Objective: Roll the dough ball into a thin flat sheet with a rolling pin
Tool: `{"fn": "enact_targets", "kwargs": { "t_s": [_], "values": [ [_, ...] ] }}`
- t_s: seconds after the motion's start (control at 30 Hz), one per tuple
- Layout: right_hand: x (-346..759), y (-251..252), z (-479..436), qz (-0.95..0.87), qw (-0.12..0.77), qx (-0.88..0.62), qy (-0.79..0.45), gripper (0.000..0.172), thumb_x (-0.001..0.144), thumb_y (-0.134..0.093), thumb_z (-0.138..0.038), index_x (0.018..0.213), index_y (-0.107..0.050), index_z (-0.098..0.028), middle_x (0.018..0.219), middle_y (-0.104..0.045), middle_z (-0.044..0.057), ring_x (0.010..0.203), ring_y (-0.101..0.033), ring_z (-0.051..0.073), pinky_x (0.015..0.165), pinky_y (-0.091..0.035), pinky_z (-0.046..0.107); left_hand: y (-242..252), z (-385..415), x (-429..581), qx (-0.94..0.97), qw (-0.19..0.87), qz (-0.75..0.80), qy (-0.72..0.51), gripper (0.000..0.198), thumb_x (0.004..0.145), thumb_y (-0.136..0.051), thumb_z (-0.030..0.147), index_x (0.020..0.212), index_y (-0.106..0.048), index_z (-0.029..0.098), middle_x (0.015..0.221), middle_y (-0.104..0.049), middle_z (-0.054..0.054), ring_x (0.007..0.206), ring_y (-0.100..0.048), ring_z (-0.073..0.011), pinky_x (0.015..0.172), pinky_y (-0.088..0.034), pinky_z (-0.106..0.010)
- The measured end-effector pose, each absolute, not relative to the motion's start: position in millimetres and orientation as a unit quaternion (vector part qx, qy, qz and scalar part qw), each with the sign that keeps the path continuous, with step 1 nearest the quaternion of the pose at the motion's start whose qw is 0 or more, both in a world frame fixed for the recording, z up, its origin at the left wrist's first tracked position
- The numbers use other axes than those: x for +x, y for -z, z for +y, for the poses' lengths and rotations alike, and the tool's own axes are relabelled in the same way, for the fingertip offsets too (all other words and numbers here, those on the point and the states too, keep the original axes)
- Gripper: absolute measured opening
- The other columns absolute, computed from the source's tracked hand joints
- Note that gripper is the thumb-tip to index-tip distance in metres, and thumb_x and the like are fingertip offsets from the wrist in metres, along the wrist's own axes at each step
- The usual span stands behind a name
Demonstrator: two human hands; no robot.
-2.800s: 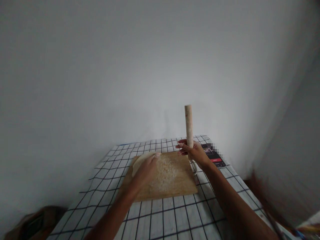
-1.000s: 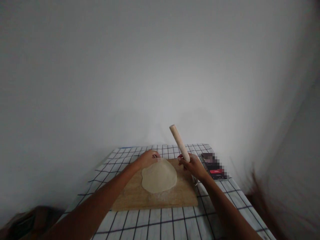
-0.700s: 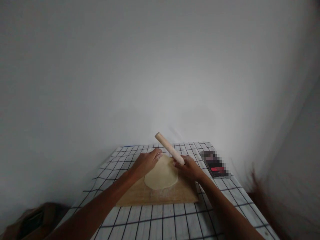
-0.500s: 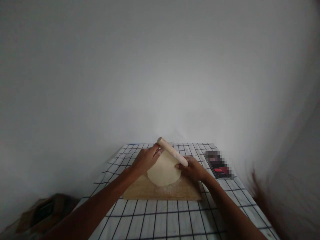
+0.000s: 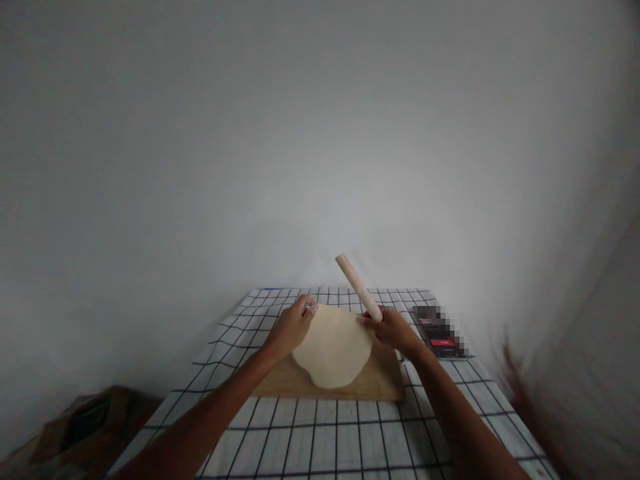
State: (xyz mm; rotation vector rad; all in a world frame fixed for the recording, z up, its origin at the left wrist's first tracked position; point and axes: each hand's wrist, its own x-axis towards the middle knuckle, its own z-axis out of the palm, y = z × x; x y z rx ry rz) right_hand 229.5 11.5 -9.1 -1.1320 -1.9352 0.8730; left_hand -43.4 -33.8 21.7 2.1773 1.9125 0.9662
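A pale, thin sheet of dough (image 5: 334, 350) hangs raised over the wooden board (image 5: 280, 385), its lower edge near the board's front. My left hand (image 5: 296, 321) pinches the dough at its upper left edge, with flour on the fingertips. In my right hand (image 5: 393, 328) is a wooden rolling pin (image 5: 359, 288), gripped near its lower end and tilted up to the left. The fingers of that hand also meet the dough's upper right edge; whether they pinch it too is hard to tell.
A white cloth with dark grid lines (image 5: 300, 440) covers the table. A partly blurred phone-like screen (image 5: 445, 341) lies to the right of the board. A plain wall (image 5: 320, 167) rises behind the table, and an open cardboard box (image 5: 75, 433) sits low at the left.
The dough has been lifted and spread between my hands, its lower edge now nearer to me. My left hand has come away from the rolling pin, which has swung up and right.
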Motion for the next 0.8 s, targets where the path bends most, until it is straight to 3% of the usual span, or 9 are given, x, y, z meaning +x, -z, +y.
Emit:
{"fn": "enact_targets", "kwargs": {
  "t_s": [0.07, 0.13, 0.2, 0.27, 0.37, 0.5, 0.57, 0.67, 0.8],
  "values": [
    [232, 21, 22, -0.748, 0.366, -0.478, -0.28, 0.021, 0.084, -0.064, -0.035, 0.078, -0.066, -0.015, 0.066, -0.064, 0.004, 0.057, -0.055, 0.015, 0.052, -0.033, 0.024, -6, -20, -48, 0.715, 0.031, 0.632, -0.296, 0.023, 0.095, -0.042, 0.033, 0.099, -0.061, 0.021, 0.081, -0.07, -0.004, 0.074, -0.066, -0.0206, 0.066, -0.047, -0.03],
    [237, 28, 29, -0.738, 0.375, -0.499, -0.256, 0.018, 0.083, -0.065, -0.033, 0.079, -0.066, -0.015, 0.07, -0.066, 0.006, 0.062, -0.058, 0.016, 0.054, -0.033, 0.025, 3, -13, -50, 0.724, 0.008, 0.626, -0.29, 0.028, 0.095, -0.039, 0.027, 0.109, -0.062, 0.018, 0.108, -0.071, -0.011, 0.101, -0.066, -0.0251, 0.087, -0.05, -0.038],
    [242, 30, 33, -0.734, 0.379, -0.507, -0.246, 0.02, 0.086, -0.063, -0.035, 0.085, -0.066, -0.015, 0.071, -0.066, 0.005, 0.062, -0.058, 0.016, 0.055, -0.033, 0.025, 8, -15, -47, 0.748, -0.008, 0.601, -0.283, 0.037, 0.097, -0.034, 0.024, 0.123, -0.059, 0.016, 0.134, -0.061, -0.014, 0.129, -0.052, -0.026, 0.109, -0.039, -0.044],
    [247, 31, 34, -0.734, 0.378, -0.509, -0.245, 0.024, 0.088, -0.06, -0.039, 0.089, -0.065, -0.016, 0.071, -0.066, 0.004, 0.061, -0.058, 0.016, 0.054, -0.032, 0.024, 12, -22, -40, 0.787, -0.005, 0.561, -0.257, 0.042, 0.099, -0.034, 0.027, 0.134, -0.054, 0.019, 0.149, -0.051, -0.009, 0.143, -0.038, -0.024, 0.12, -0.027, -0.044],
    [249, 31, 33, -0.739, 0.374, -0.51, -0.233, 0.027, 0.09, -0.059, -0.044, 0.09, -0.065, -0.018, 0.07, -0.065, 0.003, 0.06, -0.056, 0.015, 0.053, -0.03, 0.024, 19, -36, -29, 0.845, 0.008, 0.503, -0.18, 0.049, 0.1, -0.037, 0.036, 0.147, -0.044, 0.025, 0.157, -0.041, -0.005, 0.148, -0.03, -0.024, 0.123, -0.023, -0.045],
    [249, 36, 32, -0.752, 0.352, -0.526, -0.184, 0.03, 0.088, -0.06, -0.048, 0.086, -0.065, -0.018, 0.069, -0.063, 0.002, 0.059, -0.053, 0.014, 0.052, -0.026, 0.025, 21, -45, -31, 0.837, -0.007, 0.522, -0.165, 0.059, 0.102, -0.032, 0.044, 0.156, -0.027, 0.02, 0.162, -0.029, -0.011, 0.15, -0.025, -0.0273, 0.122, -0.024, -0.05],
    [249, 37, 32, -0.754, 0.343, -0.533, -0.173, 0.03, 0.088, -0.061, -0.048, 0.088, -0.066, -0.019, 0.069, -0.063, 0.002, 0.058, -0.052, 0.014, 0.052, -0.025, 0.026, 19, -50, -36, 0.833, -0.019, 0.527, -0.166, 0.055, 0.103, -0.03, 0.042, 0.155, -0.027, 0.024, 0.163, -0.026, -0.008, 0.151, -0.021, -0.0273, 0.122, -0.022, -0.054],
    [249, 39, 31, -0.754, 0.339, -0.535, -0.175, 0.028, 0.089, -0.06, -0.046, 0.089, -0.066, -0.019, 0.07, -0.064, 0.002, 0.059, -0.053, 0.014, 0.052, -0.024, 0.026, 18, -60, -41, 0.848, -0.022, 0.512, -0.134, 0.048, 0.103, -0.03, 0.041, 0.151, -0.037, 0.034, 0.161, -0.034, -0.001, 0.151, -0.021, -0.0279, 0.122, -0.019, -0.057],
    [249, 38, 30, -0.753, 0.331, -0.54, -0.176, 0.027, 0.089, -0.06, -0.046, 0.086, -0.064, -0.019, 0.071, -0.065, 0.002, 0.06, -0.054, 0.014, 0.053, -0.026, 0.025, 23, -67, -43, 0.839, -0.027, 0.528, -0.13, 0.051, 0.104, -0.029, 0.043, 0.153, -0.032, 0.033, 0.161, -0.033, 0.0, 0.151, -0.021, -0.0259, 0.122, -0.021, -0.053]
  ]
}}
